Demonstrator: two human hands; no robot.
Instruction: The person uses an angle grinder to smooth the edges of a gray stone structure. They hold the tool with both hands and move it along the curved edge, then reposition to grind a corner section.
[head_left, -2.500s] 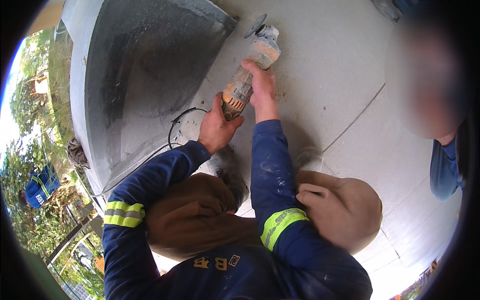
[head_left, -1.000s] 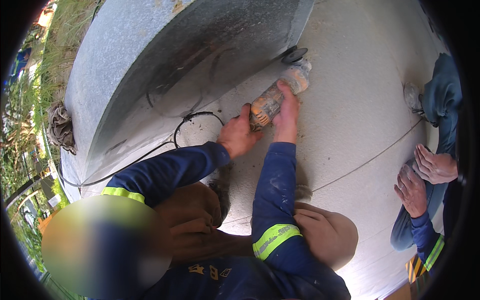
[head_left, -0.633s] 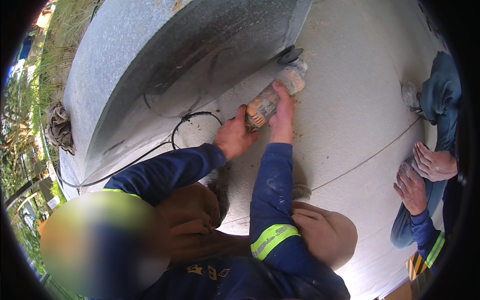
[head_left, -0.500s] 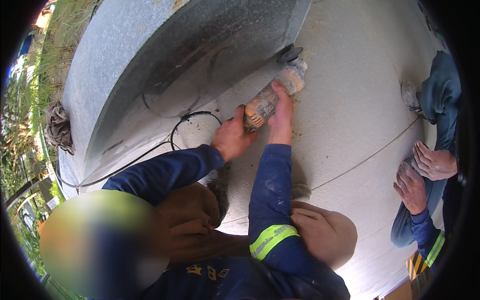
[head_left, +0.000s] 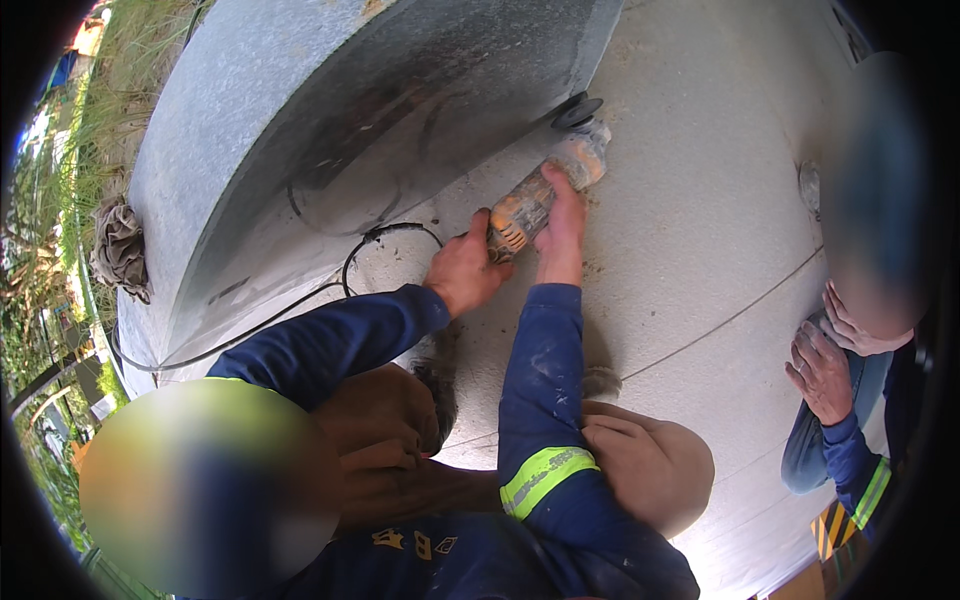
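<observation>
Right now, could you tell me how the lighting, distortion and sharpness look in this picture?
Head view: soft, even daylight, no hard glare; fisheye bends the grey concrete wall and darkens the rim; the dusty orange angle grinder and both hands are sharp; two patches are blurred.

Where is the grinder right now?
In the head view, upper middle: the angle grinder lies on the concrete floor beside the grey slab, held in both hands.

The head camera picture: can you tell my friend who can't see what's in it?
Two hands, left hand and right hand, hold a dusty orange grinder on a concrete floor, its disc by a big grey slab. A black cord trails left. Another person's hands rest at right.
</observation>
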